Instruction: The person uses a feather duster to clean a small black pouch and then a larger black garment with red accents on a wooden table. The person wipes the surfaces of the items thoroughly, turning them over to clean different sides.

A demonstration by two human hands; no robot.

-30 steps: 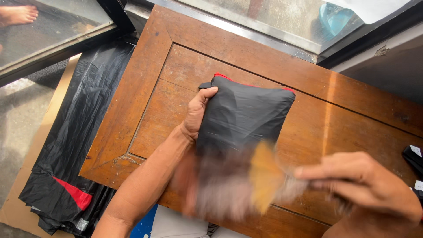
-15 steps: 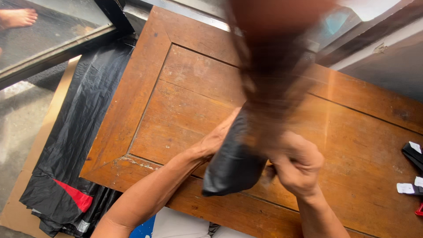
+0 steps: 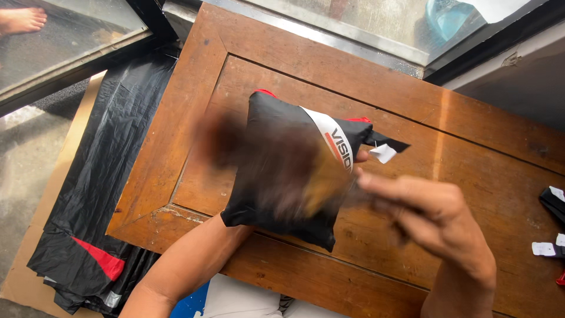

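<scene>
Half a second ago the black bag (image 3: 276,171) hung bunched between both hands near the table's front edge; now it lies spread on the wooden table (image 3: 471,171), and the blurred shape that crossed the top of the view is gone.

The left hand (image 3: 235,144) is a brown smear over the bag's left part, so I cannot tell whether its fingers are spread or closed, nor whether it presses the bag. Only its forearm reads clearly. The right hand (image 3: 429,212) is also motion-blurred; its fingers point left toward the bag's right edge, roughly together, and whether they pinch anything cannot be made out. A tan blur sits between this hand and the bag, and its kind is not readable.

One bag is on the table, black with a white and red stripe and one small white tag (image 3: 384,153) at its right corner. One heap of black and red cloth (image 3: 94,224) lies on the floor, partly cut off below. At the right edge small dark items with two white tags (image 3: 544,248) are cut off. One bare foot (image 3: 20,17) shows top left.
</scene>
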